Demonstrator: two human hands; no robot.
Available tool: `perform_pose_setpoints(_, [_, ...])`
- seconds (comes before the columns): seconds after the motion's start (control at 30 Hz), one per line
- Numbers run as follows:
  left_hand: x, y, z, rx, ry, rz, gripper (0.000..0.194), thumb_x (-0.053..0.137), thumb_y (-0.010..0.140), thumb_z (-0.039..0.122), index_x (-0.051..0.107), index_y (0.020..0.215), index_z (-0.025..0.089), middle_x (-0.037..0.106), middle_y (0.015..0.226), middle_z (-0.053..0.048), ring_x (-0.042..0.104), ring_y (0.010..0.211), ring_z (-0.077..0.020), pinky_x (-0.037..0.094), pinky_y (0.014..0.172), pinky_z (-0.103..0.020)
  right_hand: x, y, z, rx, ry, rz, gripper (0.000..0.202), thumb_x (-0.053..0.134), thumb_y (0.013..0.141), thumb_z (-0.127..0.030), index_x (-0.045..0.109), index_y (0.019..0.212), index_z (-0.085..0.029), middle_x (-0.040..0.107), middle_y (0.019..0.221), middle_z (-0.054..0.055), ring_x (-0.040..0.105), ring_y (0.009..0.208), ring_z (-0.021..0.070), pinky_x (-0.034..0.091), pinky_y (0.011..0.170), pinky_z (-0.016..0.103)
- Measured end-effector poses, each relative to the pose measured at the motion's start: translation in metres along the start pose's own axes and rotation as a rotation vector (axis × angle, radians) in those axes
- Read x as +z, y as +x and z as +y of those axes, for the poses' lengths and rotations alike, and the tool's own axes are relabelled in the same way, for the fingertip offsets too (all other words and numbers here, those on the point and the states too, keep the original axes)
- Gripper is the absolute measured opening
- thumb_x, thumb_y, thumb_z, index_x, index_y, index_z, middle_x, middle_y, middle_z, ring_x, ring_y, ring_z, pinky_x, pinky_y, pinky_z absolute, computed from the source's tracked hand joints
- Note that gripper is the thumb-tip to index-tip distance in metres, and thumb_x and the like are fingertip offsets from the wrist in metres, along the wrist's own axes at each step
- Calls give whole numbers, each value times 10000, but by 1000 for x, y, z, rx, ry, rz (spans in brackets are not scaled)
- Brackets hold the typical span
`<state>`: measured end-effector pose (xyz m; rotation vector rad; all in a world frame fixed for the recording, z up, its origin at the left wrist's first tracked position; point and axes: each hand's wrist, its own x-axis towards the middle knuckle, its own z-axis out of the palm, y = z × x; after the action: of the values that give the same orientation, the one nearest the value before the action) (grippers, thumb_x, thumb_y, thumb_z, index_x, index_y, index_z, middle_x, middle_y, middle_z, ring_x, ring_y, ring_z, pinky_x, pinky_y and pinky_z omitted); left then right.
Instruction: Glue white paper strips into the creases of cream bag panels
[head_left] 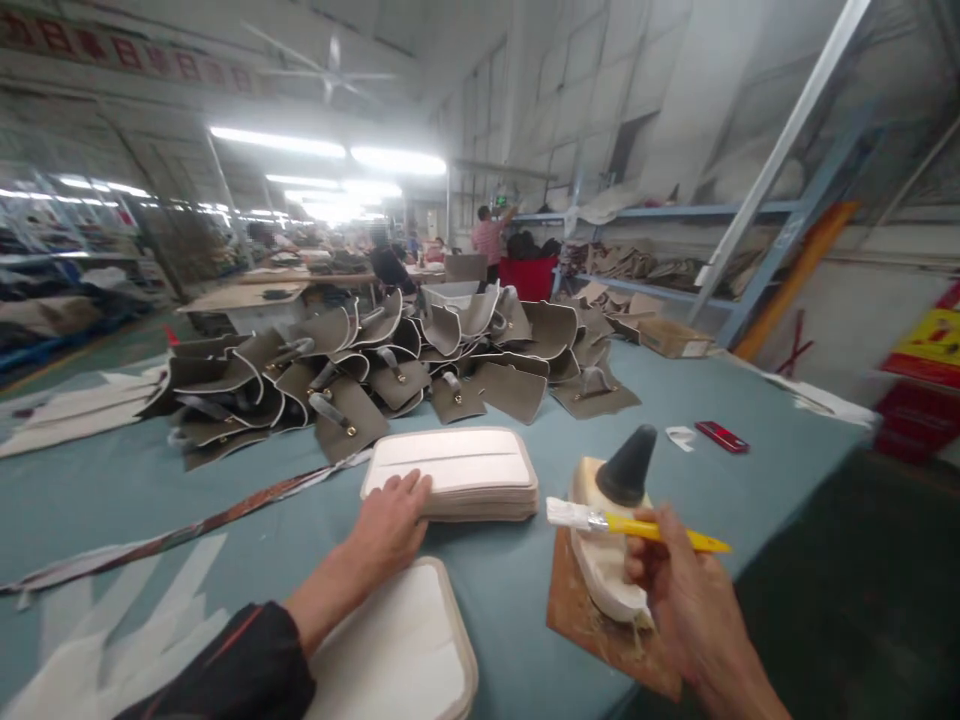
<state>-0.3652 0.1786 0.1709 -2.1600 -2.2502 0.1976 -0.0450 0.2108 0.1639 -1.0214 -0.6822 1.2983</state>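
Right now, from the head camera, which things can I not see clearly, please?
All in the head view:
Near panel stack: front cut off by bottom edge; left part behind left arm.
White container: right side partly behind right hand.
Red object: too small to identify.
Distant person in pink: hands too small to read.

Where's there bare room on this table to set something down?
At right, between the red phone and the brush in your right hand; at left, between the long strip and your left forearm. The far side of the table is crowded with brown pieces, and pale panel stacks fill the space by your left hand.
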Motion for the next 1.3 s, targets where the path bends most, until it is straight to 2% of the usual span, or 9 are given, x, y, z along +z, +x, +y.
perform_pose_setpoints(0.17, [2, -3, 3, -7, -41, 7, 600, 504, 901, 146, 443, 1497, 184, 456, 1594, -169, 526, 1350, -343, 514, 1050, -522, 104, 4, 15, 9, 20, -235, 584, 922, 625, -635, 677, 895, -179, 625, 639, -34, 532, 486, 82, 452, 437, 165])
perform_pose_setpoints(0.27, [5, -2, 2, -12, -70, -3, 626, 524, 884, 142, 435, 1502, 186, 457, 1591, -169, 515, 1356, -356, 510, 1050, -538, 156, 15, 35, 0, -68, -396, 615, 888, 636, -686, 678, 892, -167, 637, 639, -19, 531, 483, 88, 441, 437, 176])
perform_pose_setpoints(0.37, [8, 0, 0, -17, -96, -5, 658, 564, 876, 168, 418, 1517, 205, 430, 1610, -172, 484, 1396, -365, 493, 1071, -536, 194, 24, 60, -37, -199, -497, 662, 821, 654, -771, 666, 868, -163, 645, 633, -6, 535, 465, 99, 442, 435, 194])
perform_pose_setpoints(0.47, [9, 1, -1, -19, -115, -2, 653, 573, 872, 175, 429, 1509, 186, 432, 1600, -195, 480, 1398, -381, 495, 1056, -539, 218, 29, 83, -103, -344, -579, 685, 725, 708, -831, 653, 839, -162, 648, 626, 9, 552, 469, 115, 438, 442, 208])
perform_pose_setpoints(0.63, [9, 1, -3, -7, -135, -11, 695, 603, 825, 157, 437, 1500, 142, 460, 1566, -213, 494, 1358, -385, 506, 1025, -523, 238, 32, 108, -158, -483, -641, 655, 676, 759, -818, 639, 789, -165, 651, 623, 23, 557, 476, 127, 422, 454, 222])
perform_pose_setpoints(0.83, [8, 3, -3, -5, -145, -23, 742, 626, 800, 168, 414, 1509, 113, 490, 1519, -224, 516, 1295, -378, 524, 966, -504, 248, 35, 121, -232, -607, -658, 578, 618, 850, -755, 655, 790, -181, 679, 658, 38, 602, 533, 161, 456, 523, 255])
perform_pose_setpoints(1.17, [7, 2, 0, -9, -115, -15, 749, 597, 814, 144, 383, 1532, 130, 487, 1520, -219, 516, 1293, -377, 515, 979, -516, 242, 44, 127, -307, -745, -635, 585, 530, 921, -728, 685, 788, -180, 690, 621, 41, 637, 540, 179, 472, 533, 255])
perform_pose_setpoints(1.3, [7, 1, 0, -5, -107, -8, 703, 573, 821, 131, 418, 1507, 141, 483, 1529, -213, 528, 1284, -368, 525, 970, -515, 235, 49, 123, -333, -775, -618, 565, 528, 934, -707, 695, 777, -190, 695, 620, 40, 656, 552, 187, 484, 550, 258])
